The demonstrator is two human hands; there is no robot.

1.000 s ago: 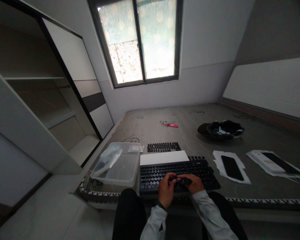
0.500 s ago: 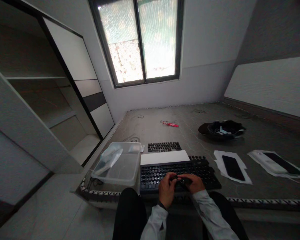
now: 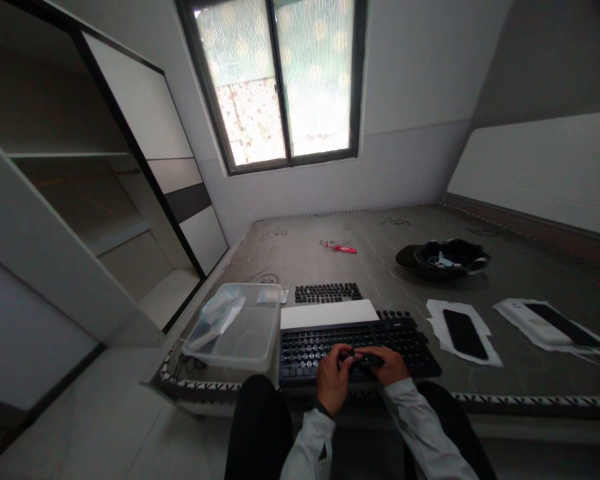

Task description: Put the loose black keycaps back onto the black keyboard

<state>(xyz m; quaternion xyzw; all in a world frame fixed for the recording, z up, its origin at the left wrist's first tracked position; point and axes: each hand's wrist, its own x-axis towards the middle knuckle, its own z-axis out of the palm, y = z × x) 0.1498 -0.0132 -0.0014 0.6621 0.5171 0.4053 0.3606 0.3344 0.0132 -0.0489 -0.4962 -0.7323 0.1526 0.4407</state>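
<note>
A black keyboard [image 3: 405, 343] lies on the grey mattress [image 3: 380, 260] right in front of me. Both my hands meet over its front middle. My left hand [image 3: 333, 380] has its fingers curled around a small dark object [image 3: 363, 362] that I cannot identify. My right hand [image 3: 391, 367] is closed on the other end of the same dark object. A white flat box [image 3: 329, 314] lies just behind the keyboard, and a slab of black keys [image 3: 328, 293] sits behind that.
A clear plastic tub [image 3: 240, 330] stands left of the keyboard. Right of it a black phone [image 3: 463, 333] lies on white paper, and another dark device [image 3: 555, 325] lies on white wrapping farther right. A black cap [image 3: 445, 257] and a red packet [image 3: 341, 249] lie farther back.
Almost nothing differs; my hands stay together on the small dark object over the keyboard, and the view has shifted only slightly.
</note>
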